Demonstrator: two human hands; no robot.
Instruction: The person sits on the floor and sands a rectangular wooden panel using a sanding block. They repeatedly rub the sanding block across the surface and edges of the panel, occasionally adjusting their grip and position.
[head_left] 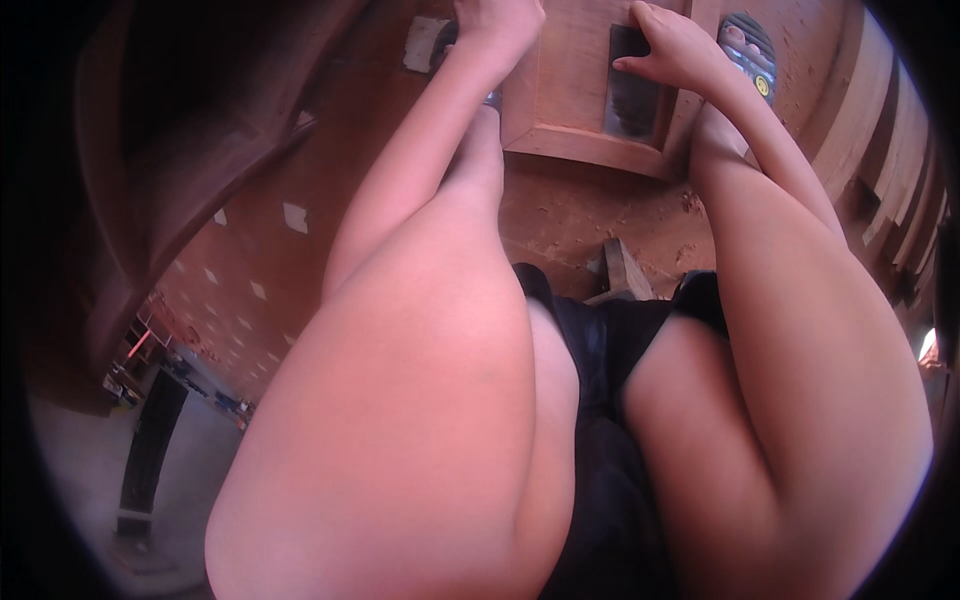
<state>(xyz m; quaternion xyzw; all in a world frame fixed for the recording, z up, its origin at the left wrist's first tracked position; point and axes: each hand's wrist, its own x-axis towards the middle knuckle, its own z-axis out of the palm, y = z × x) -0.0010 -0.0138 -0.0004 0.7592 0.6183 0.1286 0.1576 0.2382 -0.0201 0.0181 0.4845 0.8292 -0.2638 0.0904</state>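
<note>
A reddish-brown wooden framed panel (pixel 570 146) lies between my feet, its far part cut off by the top edge. On its right side is a dark rectangle (pixel 632 105), perhaps an inset or a sheet; I cannot tell which. My right hand (pixel 680 48) is over the panel's right side, thumb and forefinger spread apart, the thumb at the dark rectangle. My left hand (pixel 503 22) is bent down at the panel's left edge; its fingers are out of the picture, so what they touch is hidden.
My bare legs frame the panel, with a sandal (pixel 750 60) on the right foot. Several wooden boards (pixel 880 130) are stacked at the right. Dark wooden furniture (pixel 190 180) stands at the left. Wood shavings and a small wooden block (pixel 625 270) lie on the reddish floor (pixel 560 205).
</note>
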